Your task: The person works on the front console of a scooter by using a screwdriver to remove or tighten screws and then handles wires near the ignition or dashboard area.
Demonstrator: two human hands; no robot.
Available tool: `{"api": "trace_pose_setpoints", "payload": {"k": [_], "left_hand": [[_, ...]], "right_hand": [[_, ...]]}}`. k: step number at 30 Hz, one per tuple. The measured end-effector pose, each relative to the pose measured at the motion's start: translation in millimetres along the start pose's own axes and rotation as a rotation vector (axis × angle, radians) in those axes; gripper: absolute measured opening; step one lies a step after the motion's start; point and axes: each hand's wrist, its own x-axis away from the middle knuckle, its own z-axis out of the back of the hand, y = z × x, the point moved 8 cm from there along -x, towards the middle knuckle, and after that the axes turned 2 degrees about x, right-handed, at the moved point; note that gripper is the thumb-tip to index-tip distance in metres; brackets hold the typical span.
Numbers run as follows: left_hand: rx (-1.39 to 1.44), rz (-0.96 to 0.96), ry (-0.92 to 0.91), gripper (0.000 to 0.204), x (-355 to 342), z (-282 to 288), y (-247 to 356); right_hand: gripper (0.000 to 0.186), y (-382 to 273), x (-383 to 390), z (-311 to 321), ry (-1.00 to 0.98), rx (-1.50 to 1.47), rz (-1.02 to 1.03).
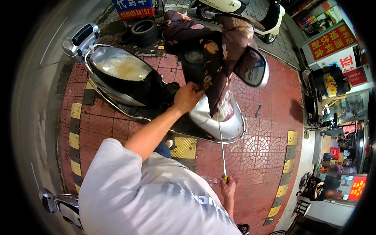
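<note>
A silver scooter stands in front of me, with a silver front panel (199, 111) and a dark seat (121, 64) marked by a pale, brownish patch. A brown flowered cover (235, 41) drapes over its handlebar. My left hand (188, 98) is at the top of the front panel beside the cover, fingers curled; what they hold, if anything, is hidden. My right hand (228, 188) grips the yellow handle of a long screwdriver (222, 150). Its thin metal shaft reaches up to the front panel, where the tip meets the panel near the cover's lower end.
A mirror (252, 66) juts out at the handlebar's right. Stacked tyres (145, 33) stand behind the seat, below a blue and red sign (135, 8). Another pale scooter (217, 8) is parked beyond. Red paving (258, 149) has yellow-and-black kerb strips (282, 190); shopfronts line the right.
</note>
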Motion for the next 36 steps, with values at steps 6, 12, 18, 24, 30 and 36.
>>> {"api": "trace_pose_setpoints", "payload": {"k": [6, 12, 18, 24, 30, 36], "left_hand": [[-0.269, -0.137, -0.232, 0.041, -37.6, 10.2, 19.3], [0.037, 0.209, -0.613, 0.02, -54.9, -14.0, -3.8], [0.313, 0.253, -0.506, 0.019, -42.7, -20.6, -14.7], [0.907, 0.687, -0.73, 0.035, -14.7, -38.2, -45.5], [1.133, 0.726, -0.954, 0.033, -23.2, -58.8, -53.4], [1.182, 0.903, -1.104, 0.023, -15.6, -63.1, -43.2]], "right_hand": [[0.032, -4.6, 59.0, -11.6, 0.016, -0.012, 0.055], [0.032, -35.2, 92.1, -14.2, -0.047, -0.052, 0.043], [0.042, -79.3, 111.5, 1.3, -0.117, -0.414, 0.077], [0.038, -153.1, 113.8, 50.3, 0.01, -0.499, 0.112], [0.027, -222.4, 112.8, 90.4, 0.165, -0.583, 0.106], [0.016, -299.8, 117.0, 116.2, 0.609, -0.818, 0.162]]}}
